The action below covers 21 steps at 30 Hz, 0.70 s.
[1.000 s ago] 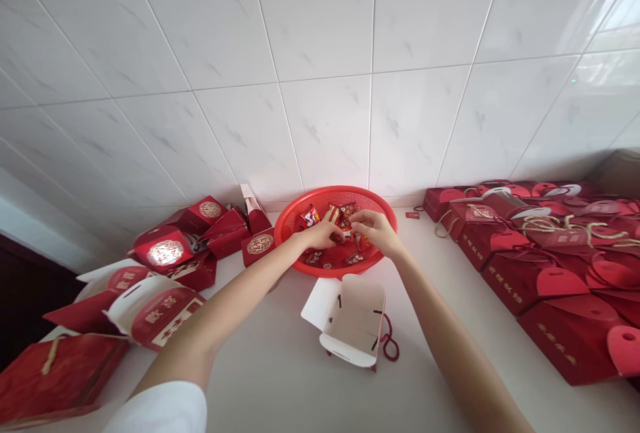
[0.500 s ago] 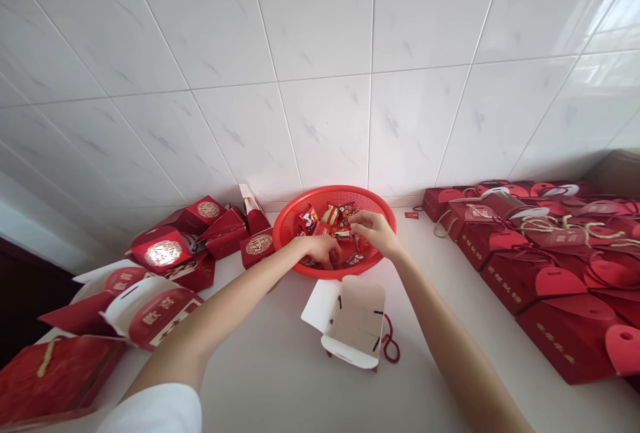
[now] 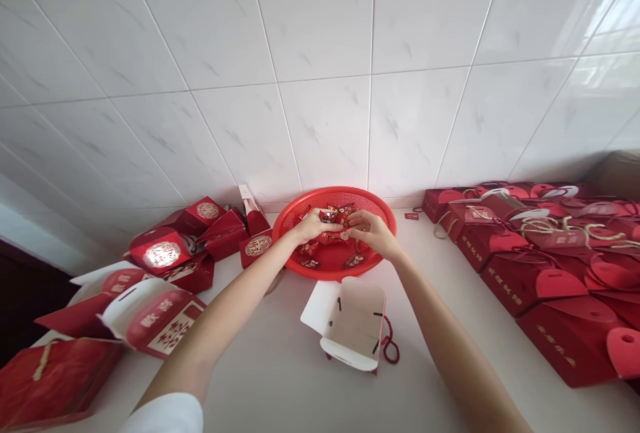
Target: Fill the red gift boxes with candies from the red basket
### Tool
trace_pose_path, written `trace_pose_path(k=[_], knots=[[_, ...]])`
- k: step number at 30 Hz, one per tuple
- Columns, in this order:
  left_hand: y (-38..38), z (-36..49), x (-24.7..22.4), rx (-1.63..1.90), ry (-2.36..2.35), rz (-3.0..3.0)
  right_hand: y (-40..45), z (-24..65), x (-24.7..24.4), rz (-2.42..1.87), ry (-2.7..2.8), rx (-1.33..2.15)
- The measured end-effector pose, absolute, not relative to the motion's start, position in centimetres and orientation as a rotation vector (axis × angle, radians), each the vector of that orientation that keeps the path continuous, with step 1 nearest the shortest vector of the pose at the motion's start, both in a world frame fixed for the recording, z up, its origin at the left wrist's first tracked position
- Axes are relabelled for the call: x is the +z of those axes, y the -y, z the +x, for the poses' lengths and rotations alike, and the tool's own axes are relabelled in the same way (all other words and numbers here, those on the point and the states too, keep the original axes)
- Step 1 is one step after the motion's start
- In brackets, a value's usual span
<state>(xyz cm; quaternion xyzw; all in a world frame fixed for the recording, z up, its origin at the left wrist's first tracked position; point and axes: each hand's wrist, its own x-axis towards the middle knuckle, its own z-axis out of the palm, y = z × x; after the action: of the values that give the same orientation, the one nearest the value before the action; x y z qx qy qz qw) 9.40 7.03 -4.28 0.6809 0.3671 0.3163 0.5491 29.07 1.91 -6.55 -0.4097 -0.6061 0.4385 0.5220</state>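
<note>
A red plastic basket [image 3: 381,208] with a perforated wall holds wrapped candies [image 3: 327,216], mostly in red packets. Over the pile, my left hand [image 3: 314,225] is closed, thumb and fingers round wrapped candy. My right hand [image 3: 374,233] faces it from the other side, its curled fingers pinching at a wrapped candy; the fingertips partly hide what they hold. Both hands nearly meet above the basket's middle. In front of the basket stands an open gift box [image 3: 353,326], white inside, its flaps spread and a dark red cord [image 3: 391,350] looped at its right side.
Red gift boxes [image 3: 205,213] lie loosely at the left, some with white-lined flaps raised. A red bag [image 3: 55,373] is at the lower left. Rows of closed red boxes [image 3: 515,280] with cords fill the right side. A tiled wall [image 3: 325,113] rises behind the white table [image 3: 280,366].
My left hand has risen from the basket's near part towards the middle, close to my right hand. The right hand has moved slightly down. The open box stays in place.
</note>
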Motion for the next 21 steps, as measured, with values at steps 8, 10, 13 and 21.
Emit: trace_pose_path(k=[8, 10, 13, 21], knots=[[-6.5, 9.7, -3.7, 0.779, -0.801, 1.481, -1.6, 29.1, -6.3, -0.986, 1.644, 1.128], [-6.5, 9.7, -3.5, 0.768, -0.821, 1.423, -1.5, 29.1, -6.1, -0.964, 1.637, 1.101], [-6.6, 9.8, -3.3, 0.702, -0.830, 1.366, -1.3, 29.2, -5.8, -0.915, 1.524, 1.133], [-7.6, 9.4, -3.9, 0.650, -0.804, 1.238, -1.1, 28.9, -5.3, -0.857, 1.253, 1.170]])
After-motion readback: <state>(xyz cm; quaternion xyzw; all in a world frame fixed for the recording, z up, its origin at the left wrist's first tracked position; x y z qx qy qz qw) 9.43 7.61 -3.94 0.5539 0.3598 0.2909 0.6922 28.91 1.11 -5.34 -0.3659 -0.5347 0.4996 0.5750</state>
